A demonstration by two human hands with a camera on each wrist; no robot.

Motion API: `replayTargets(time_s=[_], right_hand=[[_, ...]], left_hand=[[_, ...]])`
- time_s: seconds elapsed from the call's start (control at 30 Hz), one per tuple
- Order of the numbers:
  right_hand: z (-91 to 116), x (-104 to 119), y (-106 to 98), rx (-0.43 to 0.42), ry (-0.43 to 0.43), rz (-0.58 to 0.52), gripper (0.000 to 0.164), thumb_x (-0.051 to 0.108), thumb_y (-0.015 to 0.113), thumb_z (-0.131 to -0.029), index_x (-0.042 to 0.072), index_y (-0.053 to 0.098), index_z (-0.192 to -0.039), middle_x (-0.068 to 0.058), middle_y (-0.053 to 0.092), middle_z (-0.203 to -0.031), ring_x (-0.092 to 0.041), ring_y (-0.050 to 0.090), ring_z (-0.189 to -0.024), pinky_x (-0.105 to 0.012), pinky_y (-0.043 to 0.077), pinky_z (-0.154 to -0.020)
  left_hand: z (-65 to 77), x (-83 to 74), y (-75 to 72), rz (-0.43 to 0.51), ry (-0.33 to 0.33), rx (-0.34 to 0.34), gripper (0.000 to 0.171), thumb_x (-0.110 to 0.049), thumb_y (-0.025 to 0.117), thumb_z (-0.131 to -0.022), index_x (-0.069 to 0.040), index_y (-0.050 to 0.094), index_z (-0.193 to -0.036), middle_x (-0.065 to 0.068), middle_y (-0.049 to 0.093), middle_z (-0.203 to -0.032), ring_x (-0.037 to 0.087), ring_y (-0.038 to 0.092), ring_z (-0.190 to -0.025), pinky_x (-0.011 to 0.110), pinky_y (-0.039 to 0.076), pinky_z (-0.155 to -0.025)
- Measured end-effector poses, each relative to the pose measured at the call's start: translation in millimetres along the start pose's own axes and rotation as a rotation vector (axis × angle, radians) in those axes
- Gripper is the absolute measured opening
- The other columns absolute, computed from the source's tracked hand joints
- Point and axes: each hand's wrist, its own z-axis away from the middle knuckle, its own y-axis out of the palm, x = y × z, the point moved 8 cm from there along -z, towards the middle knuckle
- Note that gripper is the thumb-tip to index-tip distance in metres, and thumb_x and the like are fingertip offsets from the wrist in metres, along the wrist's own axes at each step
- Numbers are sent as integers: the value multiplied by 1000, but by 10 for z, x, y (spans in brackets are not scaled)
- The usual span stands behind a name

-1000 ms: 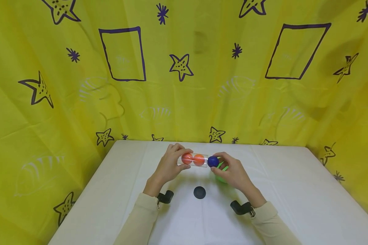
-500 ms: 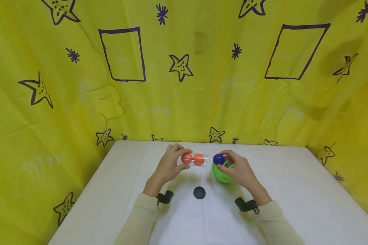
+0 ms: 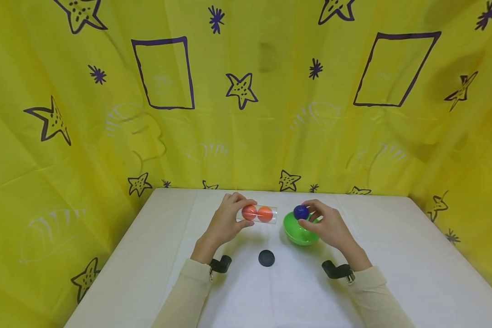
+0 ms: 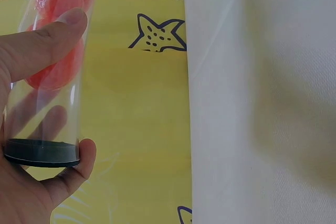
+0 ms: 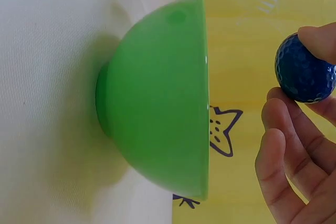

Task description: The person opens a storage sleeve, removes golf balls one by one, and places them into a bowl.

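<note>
In the head view my left hand grips a clear tube lying sideways in the air, its uncapped end facing right. Two orange balls sit inside it. A black cap closes the tube's other end in the left wrist view. My right hand pinches a dark blue golf ball between thumb and fingers. That ball is above the rim of a green bowl, apart from the tube. The bowl stands upright on the table.
A round black lid lies on the white-covered table between my forearms, in front of the bowl. Behind the table hangs a yellow curtain with drawn stars.
My right hand has drawn the blue golf ball rightward, from the tube's uncapped end to above the green bowl. The left hand and tube have stayed nearly still.
</note>
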Motion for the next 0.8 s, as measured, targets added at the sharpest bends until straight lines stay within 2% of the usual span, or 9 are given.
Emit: replayTargets(time_s=[0.2,0.53,0.8], right_hand=[[-8,-75,-37,-9,-10,24,42,23,81,-88,13,64,-125,-10,72,-108,-21,63,-89,-27,54,-71],[-14,-137,-81,-21,-43,55,39,20,82,-88,7,66,-121,-11,73,-108,-22,61,-92,-25,52,-75],[-20,-185,-51,-11,-45,93,40,21,81,-88,3,66,-121,-15,71,-114,-29,60,-102,-40,52,-84]], left_hand=[[-1,1,3,6,-2,0,50,-19,88,-79,-20,71,-127,2,62,-116,21,50,-109,35,52,-86],[0,-4,2,10,-1,4,50,-18,88,-79,-19,71,-127,4,62,-117,22,50,-110,36,52,-86],[3,-2,0,19,-2,3,50,-18,88,-80,-19,71,-127,3,62,-117,21,49,-110,36,52,-87]])
